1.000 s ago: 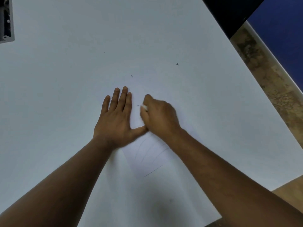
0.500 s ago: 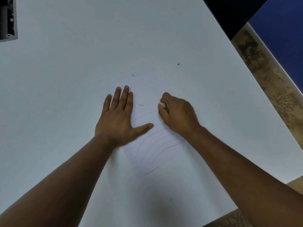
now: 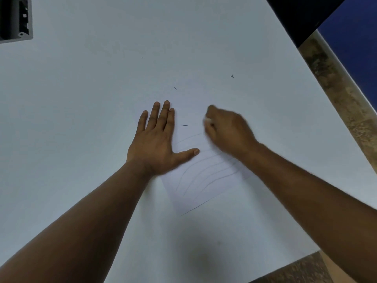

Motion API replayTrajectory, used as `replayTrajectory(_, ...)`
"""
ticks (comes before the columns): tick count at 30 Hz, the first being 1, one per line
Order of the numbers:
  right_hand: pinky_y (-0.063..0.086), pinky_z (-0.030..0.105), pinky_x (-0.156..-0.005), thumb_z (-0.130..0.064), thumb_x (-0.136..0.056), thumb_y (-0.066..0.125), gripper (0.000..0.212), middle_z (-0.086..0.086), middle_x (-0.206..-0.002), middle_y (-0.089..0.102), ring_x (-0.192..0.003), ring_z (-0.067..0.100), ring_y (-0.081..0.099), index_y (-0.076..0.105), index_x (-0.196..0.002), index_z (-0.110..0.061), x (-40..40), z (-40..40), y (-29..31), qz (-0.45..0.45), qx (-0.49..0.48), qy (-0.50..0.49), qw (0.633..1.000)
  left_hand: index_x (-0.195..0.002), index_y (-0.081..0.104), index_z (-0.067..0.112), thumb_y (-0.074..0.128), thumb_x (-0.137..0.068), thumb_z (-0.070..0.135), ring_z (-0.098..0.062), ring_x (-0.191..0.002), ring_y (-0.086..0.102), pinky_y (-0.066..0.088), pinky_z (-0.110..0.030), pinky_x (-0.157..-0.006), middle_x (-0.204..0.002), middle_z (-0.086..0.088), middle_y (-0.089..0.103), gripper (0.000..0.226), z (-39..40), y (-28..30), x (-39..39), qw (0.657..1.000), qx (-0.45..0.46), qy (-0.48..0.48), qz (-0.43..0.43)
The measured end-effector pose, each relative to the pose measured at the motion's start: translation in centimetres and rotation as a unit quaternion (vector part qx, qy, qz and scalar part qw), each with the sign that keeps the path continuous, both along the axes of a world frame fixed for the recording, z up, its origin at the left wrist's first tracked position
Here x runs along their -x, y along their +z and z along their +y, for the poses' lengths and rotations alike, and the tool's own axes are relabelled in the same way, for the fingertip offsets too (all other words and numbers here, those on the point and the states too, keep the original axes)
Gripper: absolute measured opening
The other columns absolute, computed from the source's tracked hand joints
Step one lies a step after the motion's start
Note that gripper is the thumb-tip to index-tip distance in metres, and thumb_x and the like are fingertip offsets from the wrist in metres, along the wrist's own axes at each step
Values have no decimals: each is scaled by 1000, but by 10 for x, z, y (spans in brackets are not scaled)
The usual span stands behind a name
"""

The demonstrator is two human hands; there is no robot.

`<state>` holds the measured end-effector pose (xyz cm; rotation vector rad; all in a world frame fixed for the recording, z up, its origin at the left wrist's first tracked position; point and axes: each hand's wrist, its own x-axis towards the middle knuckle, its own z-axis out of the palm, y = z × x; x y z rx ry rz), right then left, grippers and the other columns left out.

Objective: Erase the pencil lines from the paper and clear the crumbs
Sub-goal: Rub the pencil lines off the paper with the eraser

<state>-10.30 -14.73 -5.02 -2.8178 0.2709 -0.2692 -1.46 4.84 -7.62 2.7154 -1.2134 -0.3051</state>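
Note:
A white sheet of paper (image 3: 202, 180) lies on the white table, marked with several faint curved pencil lines (image 3: 206, 170). My left hand (image 3: 157, 139) presses flat on the paper's left edge, fingers spread. My right hand (image 3: 228, 131) is closed around a small white eraser (image 3: 207, 120), whose tip shows at the fingers, pressed on the paper's upper part. A short dark crumb (image 3: 184, 125) lies between the two hands.
The white table (image 3: 91, 99) carries more dark crumbs, one (image 3: 175, 88) beyond my left hand and another (image 3: 232, 76) farther right. A grey box-like object (image 3: 16, 19) sits at the far left corner. The table's right edge (image 3: 326, 78) borders a brown floor.
My right hand slid with the eraser from beside my left thumb to the right across the paper, uncovering the curved lines. The left hand stayed put.

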Motion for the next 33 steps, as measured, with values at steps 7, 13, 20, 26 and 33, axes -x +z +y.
replayTrajectory(7, 42, 34, -61, -19, -93, 53, 10, 9, -74, 63, -69, 33, 59, 54, -90, -9, -4, -25, 7, -20, -43, -120, 992, -164, -8, 11, 16, -80, 97, -20, -157, -23, -10, -46, -128, -172, -3, -17, 122, 1, 2, 0, 1000, 3, -2, 3)
replayTrajectory(13, 45, 36, -54, -22, -94, 51, 9, 3, -75, 56, -64, 30, 55, 50, -89, -15, 5, 22, 3, 5, -5, 41, 999, -164, -7, 11, 16, -80, 97, -21, -158, -21, -10, -47, -128, -173, -5, -16, 123, 1, 1, -1, 1000, 2, -5, 2)
replayTrajectory(20, 44, 34, -59, -18, -94, 53, 10, -3, -68, 54, -64, 24, 54, 52, -88, -10, -2, -1, 2, -55, -77, -115, 989, -165, -5, 11, 19, -82, 95, -19, -157, -22, -9, -46, -129, -173, -3, -14, 120, 2, 0, -1, 1000, 15, -2, 10)
replayTrajectory(26, 44, 32, -58, -23, -98, 56, 17, -7, -66, 52, -59, 14, 50, 54, -89, -9, 5, 28, -10, -99, -172, -97, 975, -164, -2, 10, 22, -83, 89, -20, -158, -18, -7, -42, -129, -174, -4, -9, 116, 6, 3, -7, 997, 68, -1, 33)
replayTrajectory(33, 37, 24, -58, -24, -98, 53, 16, -14, -64, 48, -57, 4, 47, 53, -91, -10, -21, 15, -13, -96, -185, -98, 973, -164, -10, 12, 22, -74, 99, -18, -157, -22, -9, -43, -129, -172, -2, -17, 129, 34, 4, -19, 999, 0, 7, 32)
